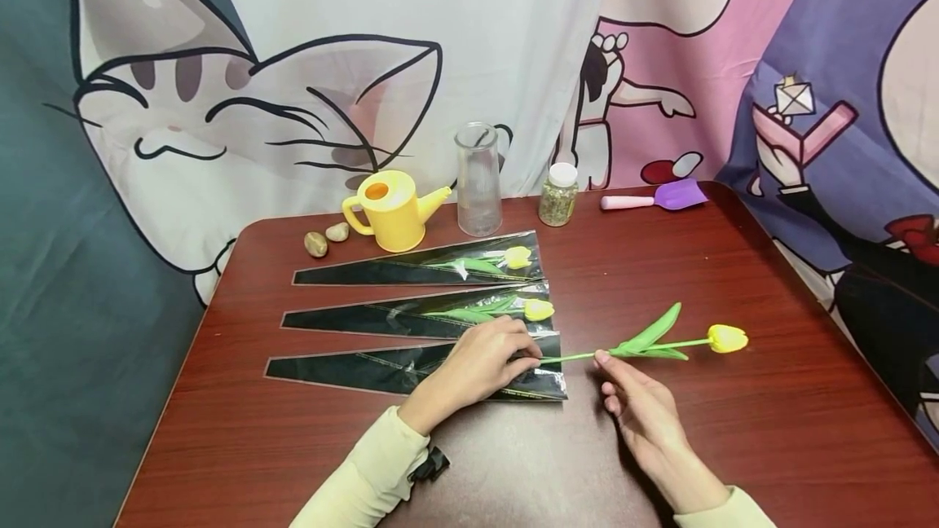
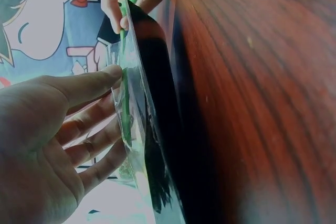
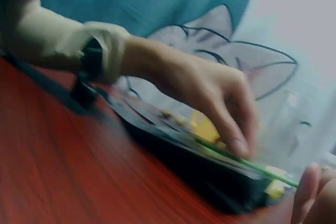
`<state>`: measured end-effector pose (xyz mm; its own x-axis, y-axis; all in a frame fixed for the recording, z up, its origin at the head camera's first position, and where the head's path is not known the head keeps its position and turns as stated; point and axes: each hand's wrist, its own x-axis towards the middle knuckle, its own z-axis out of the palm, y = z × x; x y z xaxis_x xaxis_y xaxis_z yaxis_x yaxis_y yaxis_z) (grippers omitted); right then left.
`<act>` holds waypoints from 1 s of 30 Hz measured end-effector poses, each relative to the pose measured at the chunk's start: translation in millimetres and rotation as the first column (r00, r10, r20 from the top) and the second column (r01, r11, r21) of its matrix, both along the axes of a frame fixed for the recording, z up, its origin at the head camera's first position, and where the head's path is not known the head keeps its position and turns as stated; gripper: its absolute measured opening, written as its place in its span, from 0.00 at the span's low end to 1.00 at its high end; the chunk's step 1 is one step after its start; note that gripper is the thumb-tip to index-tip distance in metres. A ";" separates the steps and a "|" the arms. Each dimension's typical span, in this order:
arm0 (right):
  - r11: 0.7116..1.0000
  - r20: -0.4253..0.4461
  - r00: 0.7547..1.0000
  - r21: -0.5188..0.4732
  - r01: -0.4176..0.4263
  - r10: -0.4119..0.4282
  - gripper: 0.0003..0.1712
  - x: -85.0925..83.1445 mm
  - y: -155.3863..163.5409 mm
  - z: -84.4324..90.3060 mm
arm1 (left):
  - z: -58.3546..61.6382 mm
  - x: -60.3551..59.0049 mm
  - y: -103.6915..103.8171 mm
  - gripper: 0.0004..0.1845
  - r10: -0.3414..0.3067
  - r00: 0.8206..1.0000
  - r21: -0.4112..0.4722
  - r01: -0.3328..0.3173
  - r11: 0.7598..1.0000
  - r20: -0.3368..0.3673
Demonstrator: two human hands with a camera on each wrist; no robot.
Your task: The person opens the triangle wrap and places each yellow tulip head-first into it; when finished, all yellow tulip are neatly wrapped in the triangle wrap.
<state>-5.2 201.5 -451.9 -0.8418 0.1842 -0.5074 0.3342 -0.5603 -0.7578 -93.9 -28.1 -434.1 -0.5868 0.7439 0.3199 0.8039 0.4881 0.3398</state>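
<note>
A yellow artificial tulip with green leaves lies crosswise, its blossom to the right. My right hand pinches its stem between thumb and fingers, just below the leaves. The stem's lower end runs into the mouth of the nearest black flower sleeve. At that mouth my left hand pinches the sleeve's clear front film, thumb on one side and fingers on the other. Through the film the green stem shows inside. In the right wrist view the stem passes beneath the left fingertips.
Two more sleeves, each holding a yellow tulip, lie behind. Along the back stand a yellow watering can, a ribbed glass vase and a white-lidded jar. A purple trowel and two stones lie there too.
</note>
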 end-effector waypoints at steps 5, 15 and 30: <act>0.999 0.075 0.997 0.050 0.006 -0.010 0.02 1.2 -21.0 0.5 | -1.6 0.4 1.0 0.03 0.007 1.000 -0.006 -0.007 1.000 -0.007; 0.992 0.140 0.990 0.117 -0.052 0.035 0.11 1.8 -38.8 1.2 | -1.1 0.5 1.4 0.03 0.010 1.000 -0.005 -0.010 1.000 -0.001; 0.939 0.029 0.966 0.226 -0.258 0.258 0.17 5.3 -15.3 23.0 | -5.5 -0.1 1.0 0.03 0.012 1.000 -0.043 -0.013 0.999 -0.004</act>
<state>0.1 186.1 -429.0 -0.8760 0.0701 -0.4772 0.4440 -0.2693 -0.8546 -93.9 -27.1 -439.6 -0.5949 0.7496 0.2901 0.7990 0.5123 0.3148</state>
